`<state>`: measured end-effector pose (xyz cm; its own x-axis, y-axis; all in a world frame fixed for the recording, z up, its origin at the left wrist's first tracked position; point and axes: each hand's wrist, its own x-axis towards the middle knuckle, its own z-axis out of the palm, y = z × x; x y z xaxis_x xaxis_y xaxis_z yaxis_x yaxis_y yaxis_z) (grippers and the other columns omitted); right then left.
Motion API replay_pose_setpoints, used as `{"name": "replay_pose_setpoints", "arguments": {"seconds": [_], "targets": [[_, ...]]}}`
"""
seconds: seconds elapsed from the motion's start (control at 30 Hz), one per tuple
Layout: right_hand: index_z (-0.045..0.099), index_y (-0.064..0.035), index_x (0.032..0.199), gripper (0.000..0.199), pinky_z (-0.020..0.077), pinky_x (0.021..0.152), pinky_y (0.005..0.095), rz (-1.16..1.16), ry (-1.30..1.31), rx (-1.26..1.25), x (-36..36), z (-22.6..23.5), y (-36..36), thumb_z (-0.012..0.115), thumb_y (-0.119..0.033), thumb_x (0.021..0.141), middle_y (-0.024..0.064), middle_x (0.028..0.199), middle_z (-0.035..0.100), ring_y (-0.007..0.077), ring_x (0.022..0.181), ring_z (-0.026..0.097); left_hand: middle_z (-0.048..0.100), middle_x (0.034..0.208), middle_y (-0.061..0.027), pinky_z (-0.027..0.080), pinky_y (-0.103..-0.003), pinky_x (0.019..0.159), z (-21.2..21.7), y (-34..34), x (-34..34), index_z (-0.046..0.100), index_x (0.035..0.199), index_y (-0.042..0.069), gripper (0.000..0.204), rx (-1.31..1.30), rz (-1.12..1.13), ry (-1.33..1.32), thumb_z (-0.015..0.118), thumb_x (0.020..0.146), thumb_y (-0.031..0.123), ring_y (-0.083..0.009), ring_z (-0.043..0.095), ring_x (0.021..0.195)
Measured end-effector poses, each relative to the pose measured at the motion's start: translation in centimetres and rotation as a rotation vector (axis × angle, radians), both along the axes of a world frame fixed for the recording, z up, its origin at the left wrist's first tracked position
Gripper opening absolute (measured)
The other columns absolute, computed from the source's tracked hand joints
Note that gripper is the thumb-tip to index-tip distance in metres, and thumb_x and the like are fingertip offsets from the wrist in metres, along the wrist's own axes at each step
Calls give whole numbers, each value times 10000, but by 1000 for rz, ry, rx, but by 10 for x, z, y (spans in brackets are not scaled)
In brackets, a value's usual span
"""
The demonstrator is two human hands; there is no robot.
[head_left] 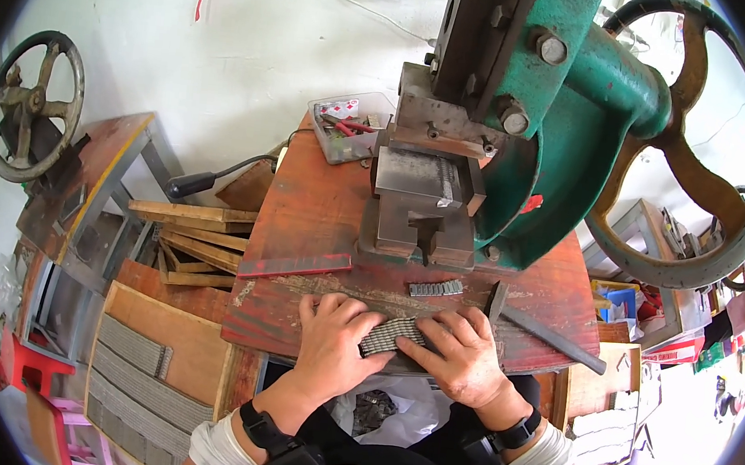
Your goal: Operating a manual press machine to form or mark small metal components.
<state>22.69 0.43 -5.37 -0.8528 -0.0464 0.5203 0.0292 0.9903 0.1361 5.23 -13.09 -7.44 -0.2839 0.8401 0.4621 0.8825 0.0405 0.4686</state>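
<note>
Near the front edge of the worn red-brown table, my left hand (334, 334) and my right hand (459, 353) are closed from both sides around a block of grey ridged metal strips (392, 337). My fingers and thumbs press against its ends, partly covering it. Just beyond lies a short grey ridged metal strip (436, 289), apart from both hands. Beside my right hand rests a hammer (549, 338), its head near my fingers and its handle pointing right. Left of that strip, a flat red-edged bar (295, 266) lies on the table.
A green hand press (505, 182) with a large handwheel (690, 145) and steel die block (426, 228) stands behind. A plastic tool box (346, 133) sits far left of it. Wooden trays (167, 303) with ridged strips flank the table; a white plastic bag (410, 408) hangs below.
</note>
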Motion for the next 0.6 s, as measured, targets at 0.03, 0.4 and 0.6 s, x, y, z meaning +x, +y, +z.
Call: {"name": "replay_pose_setpoints", "arguments": {"seconds": [0.03, 0.4, 0.6], "targets": [[731, -200, 1091, 421, 414, 916, 448, 0, 3, -2, -1, 0, -2, 630, -257, 686, 36, 1095, 626, 247, 1021, 568, 613, 974, -28, 293, -508, 962, -1, 0, -1, 697, 998, 87, 483, -5, -4, -13, 859, 600, 309, -255, 509, 1052], [647, -181, 1235, 624, 359, 979, 492, -128, -117, -110, -21, 6, -13, 697, -469, 684, 10, 1198, 597, 278, 1150, 502, 658, 1028, -48, 291, -493, 990, 6, 1, 2, 671, 1008, 74, 503, -20, 49, -119, 878, 584, 247, -259, 533, 1066], [637, -149, 1234, 594, 365, 974, 523, -155, -111, -77, -16, 6, -11, 735, -381, 696, 7, 1186, 578, 255, 1176, 476, 659, 984, -47, 296, -500, 990, 4, 1, 0, 670, 996, 74, 492, -20, 20, -73, 874, 578, 235, -258, 534, 1052]]}}
